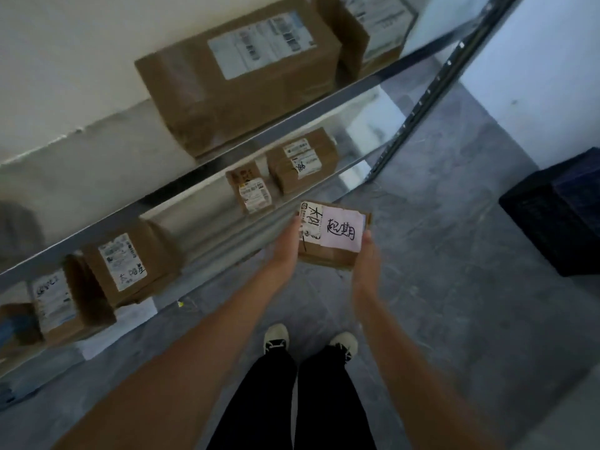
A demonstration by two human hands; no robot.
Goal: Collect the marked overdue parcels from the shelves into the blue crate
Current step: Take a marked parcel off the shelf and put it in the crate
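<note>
Parcel (331,237) with pink overdue note (342,232) is off the shelves (227,164), clamped between my hands: left hand (287,245) flat on its left side, right hand (365,258) cupping the right edge. Crate (558,216) sits on the floor, well apart to my right. Best to keep even pressure, turn right, lower it in note-up, no dropping

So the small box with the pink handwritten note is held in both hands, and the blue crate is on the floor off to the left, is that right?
Not quite. The small box with the pink note is held between the left hand and right hand, but the blue crate sits on the floor to the right, as the head view shows.
</note>
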